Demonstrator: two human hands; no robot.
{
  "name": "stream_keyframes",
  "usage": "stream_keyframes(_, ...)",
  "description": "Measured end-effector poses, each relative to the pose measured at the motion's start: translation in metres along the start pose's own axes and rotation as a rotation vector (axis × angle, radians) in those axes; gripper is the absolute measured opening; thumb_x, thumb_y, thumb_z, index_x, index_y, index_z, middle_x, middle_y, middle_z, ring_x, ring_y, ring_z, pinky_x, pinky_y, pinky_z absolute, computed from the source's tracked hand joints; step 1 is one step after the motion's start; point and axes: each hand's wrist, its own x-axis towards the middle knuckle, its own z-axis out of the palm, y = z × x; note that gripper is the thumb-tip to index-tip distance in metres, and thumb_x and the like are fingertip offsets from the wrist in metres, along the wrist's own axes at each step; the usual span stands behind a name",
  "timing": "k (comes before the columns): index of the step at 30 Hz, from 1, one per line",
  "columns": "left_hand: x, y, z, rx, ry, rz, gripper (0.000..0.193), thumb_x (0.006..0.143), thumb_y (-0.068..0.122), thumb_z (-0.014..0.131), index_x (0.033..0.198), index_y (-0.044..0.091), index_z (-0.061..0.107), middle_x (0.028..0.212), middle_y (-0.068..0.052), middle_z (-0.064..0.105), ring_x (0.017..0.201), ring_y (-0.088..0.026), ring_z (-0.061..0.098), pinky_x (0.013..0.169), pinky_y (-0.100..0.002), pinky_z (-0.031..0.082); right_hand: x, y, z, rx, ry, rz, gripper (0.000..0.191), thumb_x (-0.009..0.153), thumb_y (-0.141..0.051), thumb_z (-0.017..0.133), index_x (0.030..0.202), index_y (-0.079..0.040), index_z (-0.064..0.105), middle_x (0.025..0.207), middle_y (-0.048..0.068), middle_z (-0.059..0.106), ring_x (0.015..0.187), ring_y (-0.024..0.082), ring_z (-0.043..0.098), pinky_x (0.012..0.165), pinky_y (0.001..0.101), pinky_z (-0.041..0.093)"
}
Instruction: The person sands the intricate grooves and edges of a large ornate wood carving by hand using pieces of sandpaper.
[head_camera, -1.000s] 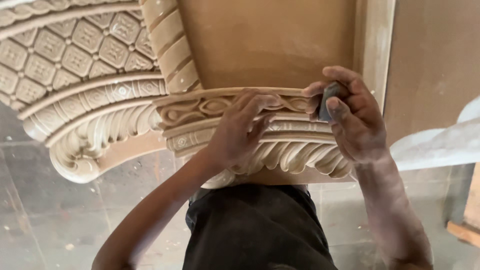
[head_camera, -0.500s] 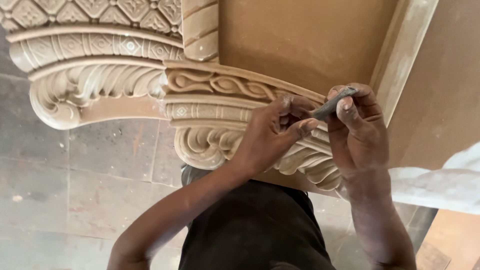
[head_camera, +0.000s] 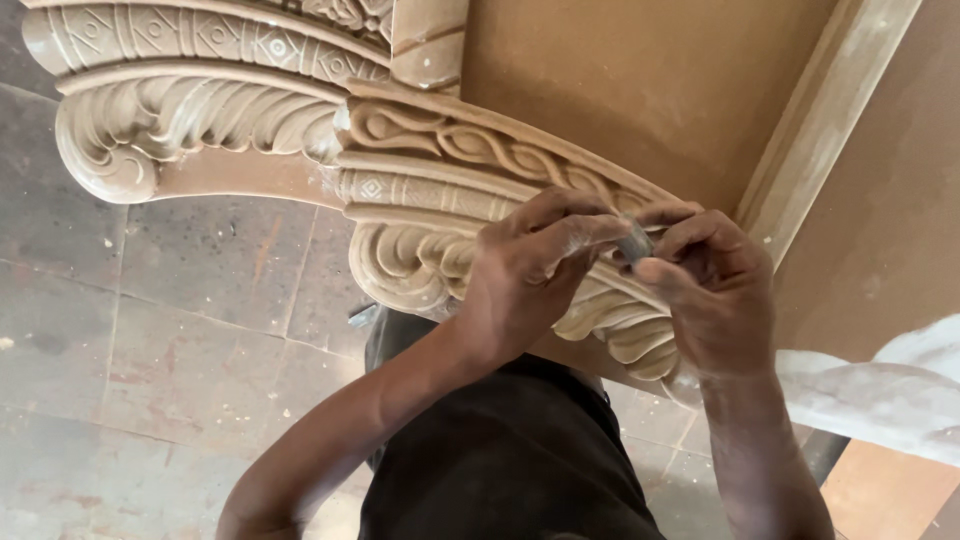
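Hands met at the carved wooden moulding (head_camera: 440, 170): our left hand (head_camera: 530, 280) and right hand (head_camera: 710, 290) both closed their grip on a small grey sanding piece (head_camera: 634, 242), pressed against the carving's leaf-patterned edge above the tiled floor (head_camera: 170, 330).

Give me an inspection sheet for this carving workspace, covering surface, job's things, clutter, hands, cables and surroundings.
Surface: carved wooden moulding, dusty, with braid, diamond and leaf bands.
Job's things: small grey pad, pinched between both hands at the moulding's edge.
Clutter: nothing seen.
Hands: left hand and right hand both pinch the pad; fingers dusty.
Cables: nothing seen.
Surroundings: flat brown panel behind the moulding, stained stone floor below, pale cloth at right.
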Motion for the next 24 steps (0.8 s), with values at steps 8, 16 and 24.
stream_keyframes(8, 0.002, 0.006, -0.010, -0.354, -0.007, -0.149, 0.028, 0.094, -0.009, 0.078, 0.117, 0.005, 0.069, 0.107, -0.006, 0.070, 0.099, -0.015, 0.072, 0.090, -0.028, 0.063, -0.018, 0.001, 0.027, -0.576, 0.162, -0.177, 0.030, 0.095, 0.000, 0.074, 0.123, 0.006, 0.064, 0.119, 0.014, 0.070, 0.107, 0.016, 0.068, 0.094, 0.0275, 0.057)
stream_keyframes(16, 0.003, -0.001, -0.036, -0.202, -0.122, -0.202, 0.020, 0.089, -0.003, 0.082, 0.107, 0.002, 0.074, 0.102, -0.007, 0.071, 0.089, -0.016, 0.072, 0.074, -0.027, 0.059, -0.020, 0.024, 0.039, -0.115, 0.129, -0.043, 0.011, 0.109, 0.006, 0.069, 0.116, 0.004, 0.061, 0.100, 0.009, 0.070, 0.094, 0.011, 0.068, 0.085, 0.0223, 0.056)
stream_keyframes(24, 0.001, -0.006, -0.045, -0.242, -0.104, -0.309, 0.031, 0.092, -0.005, 0.074, 0.122, 0.004, 0.073, 0.100, -0.009, 0.079, 0.092, -0.013, 0.078, 0.084, -0.027, 0.064, -0.021, 0.037, 0.036, 0.005, 0.177, 0.100, 0.016, 0.097, 0.005, 0.068, 0.113, 0.002, 0.067, 0.102, 0.010, 0.074, 0.092, 0.013, 0.072, 0.081, 0.0260, 0.061)
